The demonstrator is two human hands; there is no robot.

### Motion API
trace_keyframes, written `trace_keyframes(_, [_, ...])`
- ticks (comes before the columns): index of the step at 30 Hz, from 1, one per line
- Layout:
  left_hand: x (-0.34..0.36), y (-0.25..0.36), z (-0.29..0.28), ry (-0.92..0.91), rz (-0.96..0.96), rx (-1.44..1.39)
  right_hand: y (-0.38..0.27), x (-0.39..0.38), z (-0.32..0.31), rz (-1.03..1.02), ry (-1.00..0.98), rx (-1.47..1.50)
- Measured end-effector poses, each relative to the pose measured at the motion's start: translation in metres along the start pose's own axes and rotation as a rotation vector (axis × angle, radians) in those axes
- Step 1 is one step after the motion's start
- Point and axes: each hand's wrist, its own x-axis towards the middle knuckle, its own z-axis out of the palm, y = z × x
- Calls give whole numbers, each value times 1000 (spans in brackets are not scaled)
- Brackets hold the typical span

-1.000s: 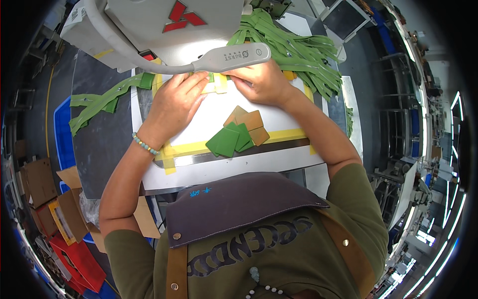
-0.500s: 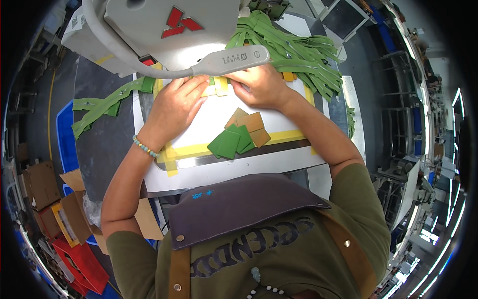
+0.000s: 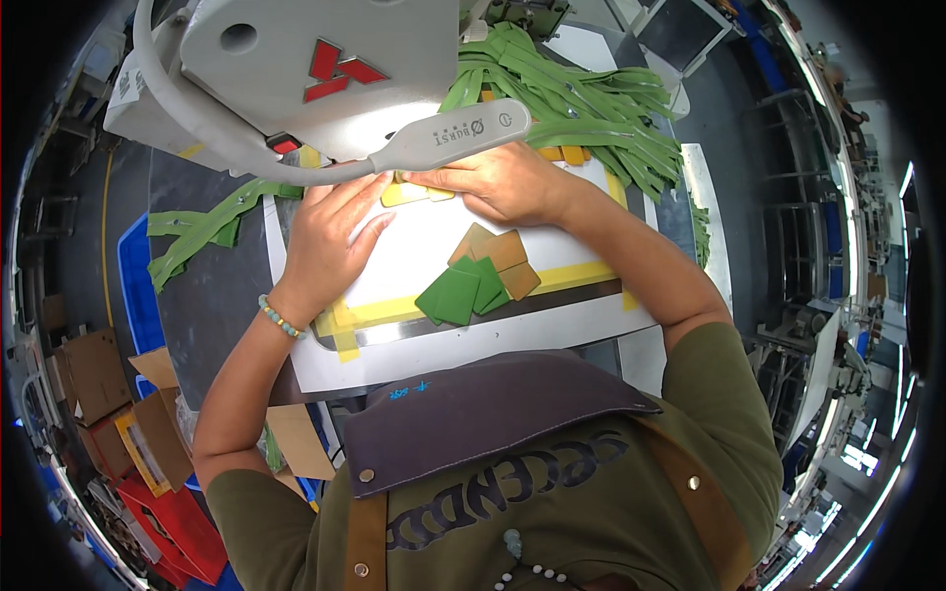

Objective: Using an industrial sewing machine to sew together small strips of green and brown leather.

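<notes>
My left hand point(image 3: 335, 236) lies on the white work surface point(image 3: 384, 251), its fingers stretched forward and thumb apart. The fingertips reach beneath the sewing machine head point(image 3: 266, 69), partly behind a grey gooseneck lamp point(image 3: 443, 138). My right hand point(image 3: 507, 185) is closed, its index finger pointing left above small yellow pieces point(image 3: 402, 194); whatever it grips is hidden. Left of my left hand trails a green zipper strip point(image 3: 212, 225). Nearer to me, several green squares point(image 3: 455, 295) overlap tan squares point(image 3: 505, 251).
A thick bundle of green zipper strips point(image 3: 591, 98) lies at the far right of the table. Yellow tape point(image 3: 394, 308) edges the white surface. At left are a blue bin point(image 3: 138, 286), open cardboard boxes point(image 3: 153, 433) and a red box point(image 3: 182, 532).
My left hand has flattened and slid slightly left and nearer. My right hand has shifted a little nearer, its index finger now straighter. The yellow pieces have moved left and nearer. The view has tilted slightly.
</notes>
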Motion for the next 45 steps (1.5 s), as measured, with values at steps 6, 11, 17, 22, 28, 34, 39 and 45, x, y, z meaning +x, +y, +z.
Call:
trace_keyframes(6, [4,-1,4,-74,30,15,-1,3,1,-2,51,6])
trace_keyframes(11, [9,1,7,-62,98,105,1,-8,2,107,199,71])
trace_keyframes(17, [17,5,11,-44,242,332,1,0,4,-31,228,-30])
trace_keyframes(22, [16,-1,15,-36,145,141,-3,2,1,-16,189,-22])
trace_keyframes(28, [12,-2,5,-42,158,122,-1,3,3,-16,192,-1])
trace_keyframes(34, [7,-11,5,-74,193,93,0,2,6,-22,183,8])
trace_keyframes(39, [7,-13,7,-72,256,142,0,3,5,-32,184,-26])
trace_keyframes(45, [16,-9,2,-88,262,156,-1,1,5,-14,184,-51])
